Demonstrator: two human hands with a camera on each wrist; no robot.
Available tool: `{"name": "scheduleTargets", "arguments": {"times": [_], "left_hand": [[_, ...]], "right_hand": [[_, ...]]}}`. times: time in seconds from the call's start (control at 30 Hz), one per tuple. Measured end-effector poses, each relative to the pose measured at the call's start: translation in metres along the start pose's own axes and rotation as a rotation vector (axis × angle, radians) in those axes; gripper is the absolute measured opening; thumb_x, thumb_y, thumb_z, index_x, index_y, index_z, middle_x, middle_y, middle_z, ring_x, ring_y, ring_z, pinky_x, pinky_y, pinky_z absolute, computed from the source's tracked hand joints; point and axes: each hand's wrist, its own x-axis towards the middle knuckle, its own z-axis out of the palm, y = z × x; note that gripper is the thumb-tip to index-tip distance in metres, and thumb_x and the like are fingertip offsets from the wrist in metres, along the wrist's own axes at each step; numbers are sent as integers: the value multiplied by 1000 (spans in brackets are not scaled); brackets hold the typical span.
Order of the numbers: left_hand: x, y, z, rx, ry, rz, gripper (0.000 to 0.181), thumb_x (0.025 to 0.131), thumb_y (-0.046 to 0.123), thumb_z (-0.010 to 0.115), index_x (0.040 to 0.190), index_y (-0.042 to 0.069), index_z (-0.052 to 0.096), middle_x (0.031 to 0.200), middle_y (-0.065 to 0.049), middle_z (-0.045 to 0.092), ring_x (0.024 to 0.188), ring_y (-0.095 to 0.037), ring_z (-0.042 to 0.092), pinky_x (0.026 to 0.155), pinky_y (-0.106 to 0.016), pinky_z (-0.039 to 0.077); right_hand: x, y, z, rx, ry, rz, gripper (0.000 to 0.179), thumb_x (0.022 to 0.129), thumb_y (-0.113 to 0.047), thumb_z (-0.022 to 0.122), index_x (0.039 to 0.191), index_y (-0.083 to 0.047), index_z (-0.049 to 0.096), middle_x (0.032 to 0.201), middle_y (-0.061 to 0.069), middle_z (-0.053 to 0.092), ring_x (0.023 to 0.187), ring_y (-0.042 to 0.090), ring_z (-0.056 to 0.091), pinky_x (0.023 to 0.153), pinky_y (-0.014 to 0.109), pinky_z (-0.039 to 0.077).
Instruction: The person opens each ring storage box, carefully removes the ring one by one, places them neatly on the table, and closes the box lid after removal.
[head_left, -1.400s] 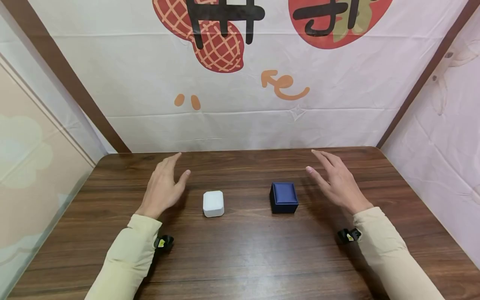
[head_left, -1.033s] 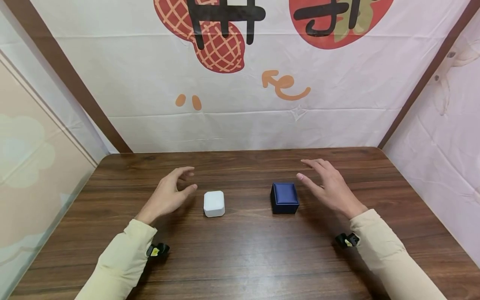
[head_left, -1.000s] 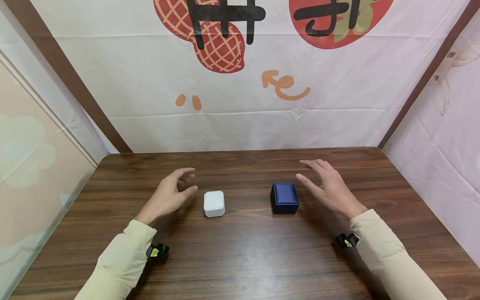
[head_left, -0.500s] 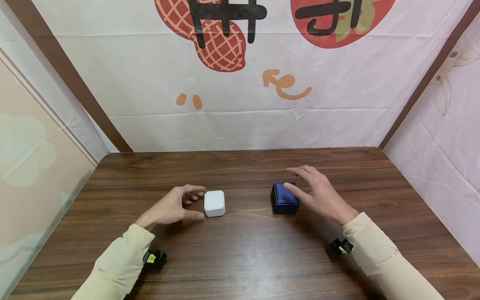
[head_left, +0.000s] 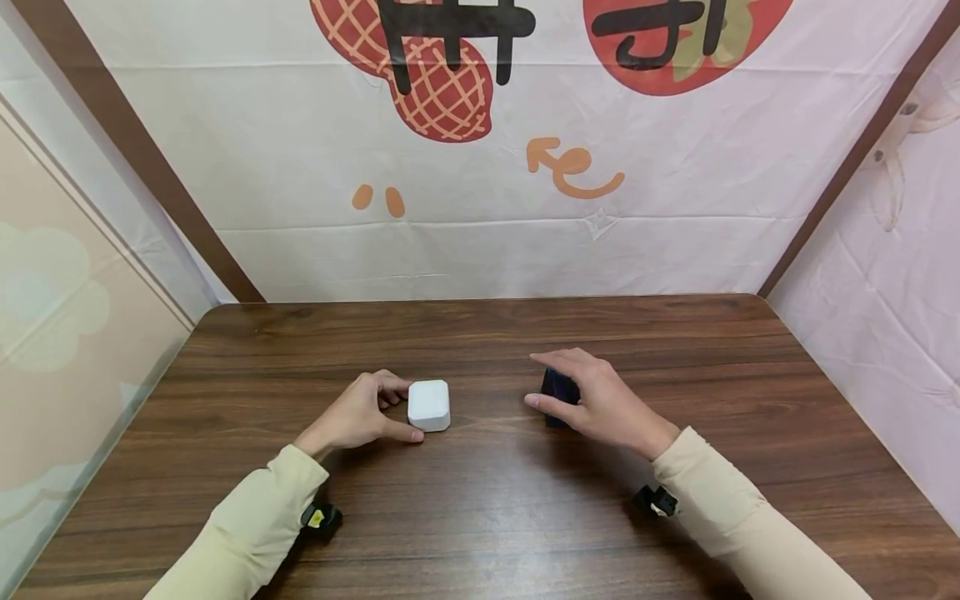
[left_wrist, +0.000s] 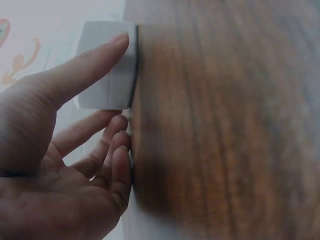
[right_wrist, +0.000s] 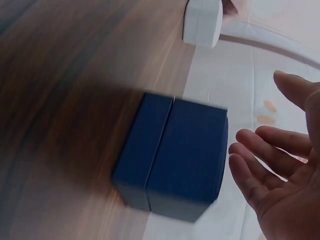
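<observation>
The white ring box point(head_left: 429, 402), with cut corners, stands on the wooden table point(head_left: 480, 508) left of the middle. At its left side is my left hand point(head_left: 366, 417), thumb along the near face and fingers by the far left corner. In the left wrist view the thumb overlaps the box point(left_wrist: 102, 75), and the other fingers are loosely bent. My right hand point(head_left: 592, 398) hovers above the dark blue ring box point(head_left: 557, 412), partly covering it in the head view. The right wrist view shows this blue box point(right_wrist: 175, 150) closed, with a lid seam and a gap between it and the loosely bent fingers.
A white printed cloth point(head_left: 480, 258) hangs behind the table's back edge, and more cloth point(head_left: 877, 275) hangs along the right. Black wrist cameras point(head_left: 321, 518) sit below both sleeves. Bare table lies between the two boxes.
Both hands have come inward and down. The left hand has moved right up to the white box, and the right hand has moved left over the blue one. Both boxes stay in place.
</observation>
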Motion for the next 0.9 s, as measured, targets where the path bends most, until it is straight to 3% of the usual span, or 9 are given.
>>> {"name": "scheduleTargets", "arguments": {"times": [0.23,0.57,0.9], "left_hand": [[1,-2,3,-18,12,-30,58,67,22,97,116,1,75,104,-4,67,94,-22,55,82,-36,46],[1,0,4,-20,2,-27,57,69,22,96,116,-2,74,97,-4,65,90,-21,56,78,-33,47],[1,-2,4,-31,3,-25,58,69,21,96,117,-2,74,96,-4,64,89,-21,55,76,-31,47]], "right_hand": [[12,-12,18,14,-48,-21,59,92,-37,76,140,-6,61,133,10,65,123,22,60,102,44,48],[35,-33,40,50,-135,-7,59,93,-40,74,140,-6,60,133,11,65,119,22,62,97,40,51],[59,-38,62,78,-209,11,63,89,-35,81,137,0,61,130,14,67,120,24,63,98,39,51]]}}
